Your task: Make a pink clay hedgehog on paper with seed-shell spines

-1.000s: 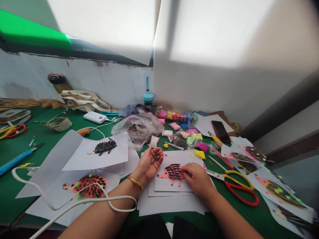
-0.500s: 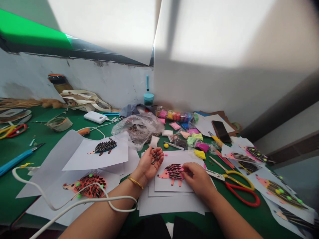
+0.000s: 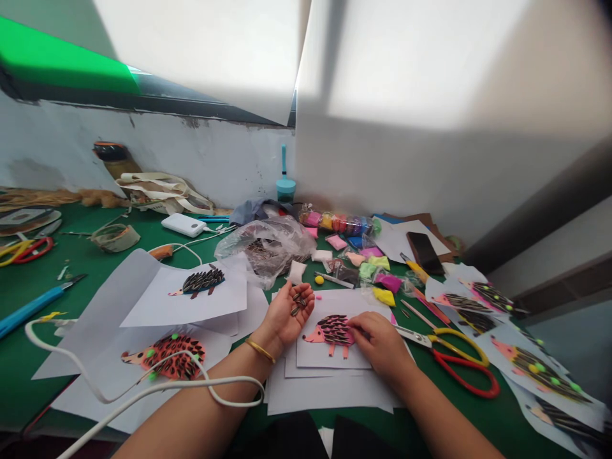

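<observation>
My left hand is palm up and cupped, with several striped sunflower seeds lying in it. In front of me a pink clay hedgehog lies on white paper, its back covered with rows of seeds. At its rear end, the pinched fingers of my right hand touch the pink edge. Whatever those fingertips hold is hidden. Just above the hedgehog's head sits a small pink clay bit. Red-and-yellow-handled scissors lie to the right of my right hand.
Further back are a plastic bag of seeds and several clay packets. More hedgehog pictures lie left and right. A white cable crosses my left forearm. A blue-handled knife rests far left, a phone back right.
My right hand has shifted very slightly to the left at the hedgehog's rear. My left hand stays in place with the seeds.
</observation>
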`<control>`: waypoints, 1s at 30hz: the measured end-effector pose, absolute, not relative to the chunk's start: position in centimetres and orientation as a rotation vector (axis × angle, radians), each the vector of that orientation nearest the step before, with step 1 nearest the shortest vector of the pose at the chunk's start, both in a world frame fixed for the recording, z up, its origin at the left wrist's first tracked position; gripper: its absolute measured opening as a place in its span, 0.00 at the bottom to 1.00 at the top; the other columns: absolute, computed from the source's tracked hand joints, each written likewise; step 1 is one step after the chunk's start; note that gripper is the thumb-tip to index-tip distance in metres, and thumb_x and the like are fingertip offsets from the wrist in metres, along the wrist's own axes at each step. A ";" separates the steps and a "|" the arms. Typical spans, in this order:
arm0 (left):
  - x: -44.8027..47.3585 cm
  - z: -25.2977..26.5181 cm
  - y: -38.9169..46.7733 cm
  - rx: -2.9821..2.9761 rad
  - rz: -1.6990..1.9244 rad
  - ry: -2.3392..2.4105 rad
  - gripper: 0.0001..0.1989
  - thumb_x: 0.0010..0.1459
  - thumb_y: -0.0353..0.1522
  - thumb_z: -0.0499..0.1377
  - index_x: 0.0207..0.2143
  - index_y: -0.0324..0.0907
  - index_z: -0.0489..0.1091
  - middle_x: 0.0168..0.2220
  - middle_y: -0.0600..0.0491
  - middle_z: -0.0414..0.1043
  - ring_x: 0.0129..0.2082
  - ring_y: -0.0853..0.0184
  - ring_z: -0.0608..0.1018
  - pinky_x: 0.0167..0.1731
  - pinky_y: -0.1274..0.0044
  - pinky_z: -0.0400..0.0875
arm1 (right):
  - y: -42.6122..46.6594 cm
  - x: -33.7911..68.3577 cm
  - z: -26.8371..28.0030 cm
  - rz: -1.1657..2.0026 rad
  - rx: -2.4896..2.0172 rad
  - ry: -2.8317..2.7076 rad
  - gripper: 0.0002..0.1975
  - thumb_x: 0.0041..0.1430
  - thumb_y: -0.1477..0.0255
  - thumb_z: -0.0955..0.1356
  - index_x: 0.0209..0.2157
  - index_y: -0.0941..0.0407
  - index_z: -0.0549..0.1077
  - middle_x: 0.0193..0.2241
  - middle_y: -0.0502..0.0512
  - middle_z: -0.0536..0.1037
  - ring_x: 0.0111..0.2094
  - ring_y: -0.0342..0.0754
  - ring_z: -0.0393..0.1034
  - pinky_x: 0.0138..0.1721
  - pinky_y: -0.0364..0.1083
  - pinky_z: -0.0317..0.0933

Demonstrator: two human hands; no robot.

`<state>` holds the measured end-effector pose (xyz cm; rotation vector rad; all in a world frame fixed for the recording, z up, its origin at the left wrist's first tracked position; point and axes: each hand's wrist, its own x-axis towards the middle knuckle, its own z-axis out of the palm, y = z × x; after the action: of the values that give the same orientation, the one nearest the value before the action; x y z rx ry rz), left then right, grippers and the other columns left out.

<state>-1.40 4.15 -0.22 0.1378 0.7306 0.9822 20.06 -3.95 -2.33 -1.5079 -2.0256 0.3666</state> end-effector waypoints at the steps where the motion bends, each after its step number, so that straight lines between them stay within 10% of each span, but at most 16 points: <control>1: -1.4 -0.2 4.2 0.139 0.981 0.730 0.17 0.64 0.40 0.49 0.36 0.34 0.69 0.31 0.47 0.72 0.27 0.70 0.76 0.27 0.79 0.75 | -3.9 20.1 -2.3 0.366 -1.507 -2.028 0.07 0.59 0.73 0.65 0.36 0.53 0.74 0.35 0.54 0.77 0.39 0.50 0.69 0.42 0.50 0.61; 14: -1.4 -0.4 4.1 0.144 0.982 0.716 0.17 0.63 0.40 0.50 0.37 0.34 0.69 0.32 0.46 0.73 0.28 0.69 0.77 0.30 0.78 0.76 | -3.9 20.0 -2.3 0.344 -1.498 -2.028 0.08 0.60 0.71 0.64 0.37 0.53 0.75 0.34 0.55 0.77 0.38 0.51 0.69 0.41 0.50 0.62; 25: -1.3 1.3 2.9 0.184 0.853 0.492 0.24 0.62 0.45 0.48 0.44 0.34 0.69 0.48 0.37 0.70 0.49 0.58 0.74 0.45 0.69 0.73 | -3.9 18.2 0.7 0.201 -1.389 -2.093 0.08 0.60 0.71 0.64 0.38 0.52 0.75 0.31 0.55 0.74 0.35 0.50 0.66 0.38 0.49 0.58; 30: -1.4 1.3 2.6 0.223 0.763 0.395 0.28 0.62 0.49 0.46 0.45 0.33 0.69 0.43 0.40 0.72 0.40 0.61 0.78 0.37 0.73 0.74 | -2.2 14.8 2.5 0.109 -1.302 -2.192 0.08 0.59 0.72 0.65 0.39 0.51 0.75 0.35 0.55 0.74 0.39 0.51 0.65 0.41 0.50 0.56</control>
<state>-1.43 2.56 1.35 0.2232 0.3946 0.7635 14.75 -2.17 2.49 -1.3024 -2.1916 0.1089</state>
